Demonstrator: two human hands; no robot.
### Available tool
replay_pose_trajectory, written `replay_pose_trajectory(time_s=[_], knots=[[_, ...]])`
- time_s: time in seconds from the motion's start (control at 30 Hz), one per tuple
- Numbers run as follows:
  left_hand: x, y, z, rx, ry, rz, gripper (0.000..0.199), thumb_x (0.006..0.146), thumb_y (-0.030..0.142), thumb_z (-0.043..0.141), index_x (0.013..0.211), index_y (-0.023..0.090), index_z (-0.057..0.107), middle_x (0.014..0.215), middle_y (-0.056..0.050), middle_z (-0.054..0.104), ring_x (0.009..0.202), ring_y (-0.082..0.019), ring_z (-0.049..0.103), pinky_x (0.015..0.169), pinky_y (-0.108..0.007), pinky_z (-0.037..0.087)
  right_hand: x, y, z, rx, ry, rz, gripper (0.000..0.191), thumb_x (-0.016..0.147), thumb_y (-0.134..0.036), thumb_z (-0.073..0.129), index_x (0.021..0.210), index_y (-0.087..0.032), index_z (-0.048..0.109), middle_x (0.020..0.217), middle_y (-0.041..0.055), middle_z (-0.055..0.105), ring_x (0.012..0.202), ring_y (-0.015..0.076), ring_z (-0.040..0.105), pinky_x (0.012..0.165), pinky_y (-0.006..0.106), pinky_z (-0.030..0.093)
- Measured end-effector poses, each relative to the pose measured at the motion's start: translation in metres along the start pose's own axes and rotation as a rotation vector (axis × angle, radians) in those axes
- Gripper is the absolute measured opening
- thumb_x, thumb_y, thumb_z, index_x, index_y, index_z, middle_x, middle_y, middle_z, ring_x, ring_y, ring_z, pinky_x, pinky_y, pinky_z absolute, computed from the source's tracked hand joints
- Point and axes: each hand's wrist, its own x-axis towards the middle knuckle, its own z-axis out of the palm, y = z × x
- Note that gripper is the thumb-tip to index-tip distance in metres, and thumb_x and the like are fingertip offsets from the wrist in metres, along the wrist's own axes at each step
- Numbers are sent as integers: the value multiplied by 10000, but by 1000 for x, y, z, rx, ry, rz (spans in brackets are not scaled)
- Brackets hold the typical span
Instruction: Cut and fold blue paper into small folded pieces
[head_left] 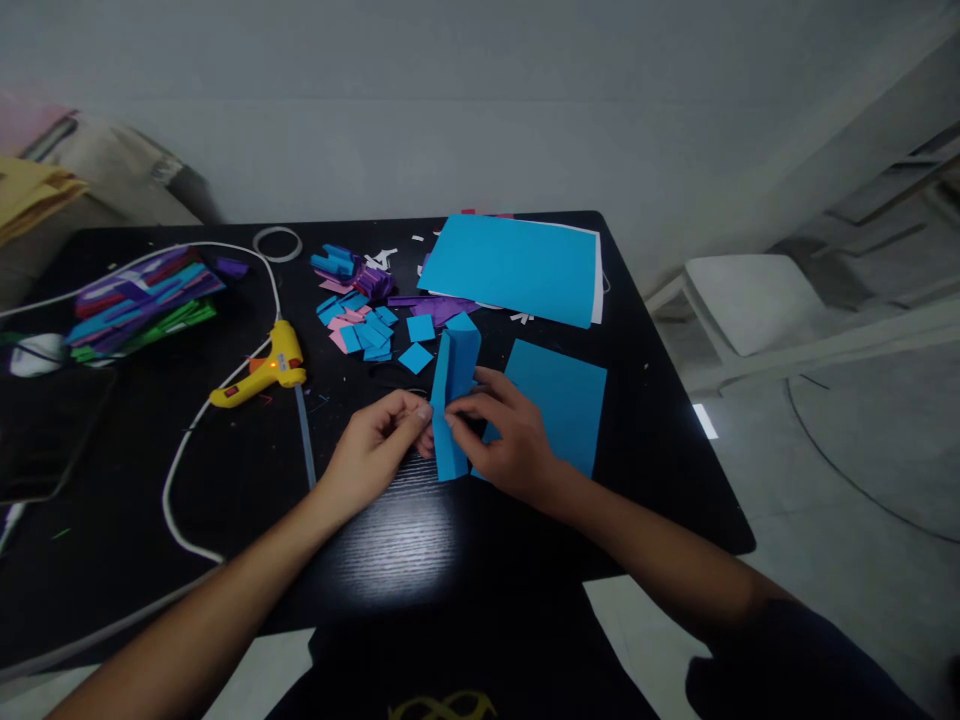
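We pinch a folded blue paper upright between our two hands.
Our left hand (379, 440) has its grip closed on the left edge of the folded blue paper (460, 368), and our right hand (514, 435) has its grip closed on it near the fold, maybe so the thin paper does not flop. The paper is in front of us, above the black surface (525, 560). A flat blue sheet (566, 410) lies partly under our right hand, perhaps to be close by. The yellow glue gun (287, 350) lies on the left, maybe to be out of our way. Past our hands, small paper pieces (373, 335) sit in a heap, near a big blue sheet (517, 270).
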Motion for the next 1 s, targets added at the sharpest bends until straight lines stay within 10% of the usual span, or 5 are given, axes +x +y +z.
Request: replay_pose_trajectory(time_s=[1.0], knots=[[4, 5, -4, -92, -24, -103, 360, 908, 520, 743, 798, 180, 695, 660, -15, 716, 595, -162, 679, 624, -277, 579, 0, 0, -1, 33, -8, -63, 144, 978, -154, 670, 1038, -216, 785, 1330, 122, 659, 961, 183, 757, 873, 357, 663]])
